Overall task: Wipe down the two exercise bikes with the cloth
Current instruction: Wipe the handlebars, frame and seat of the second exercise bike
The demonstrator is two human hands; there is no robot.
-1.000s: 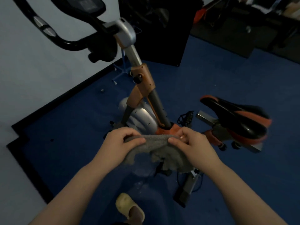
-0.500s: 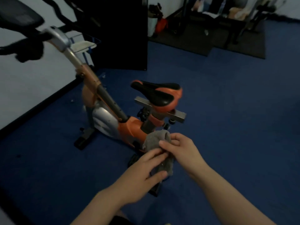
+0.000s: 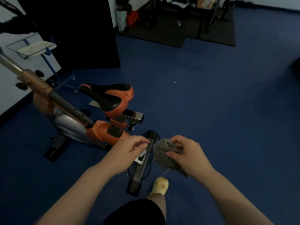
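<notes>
Blue carpet floor (image 3: 211, 103) is seen across nearly the whole view, with a dark mat (image 3: 209, 34) laid at the far end under cluttered furniture. An orange and silver exercise bike (image 3: 100, 133) stands at left on the floor, its black-and-orange saddle (image 3: 108, 96) raised on a post, and its rear base bar (image 3: 142, 161) runs toward the viewer. A tall black panel (image 3: 78, 30) is set behind the bike, and a blue wire stand (image 3: 34, 47) holding something pale is placed beside it against the white wall. Only one bike can be made out.

Right hand (image 3: 186, 153): the grip is closed round a bunched grey cloth (image 3: 164, 155), which is held in the air just right of the base bar, apart from the bike. Left hand (image 3: 129, 151): fingers are loosely curled with nothing held, hovering over the base bar, just beside the cloth and not touching it. A yellow slipper (image 3: 159, 186) is planted on the floor near the bar's near end.
</notes>
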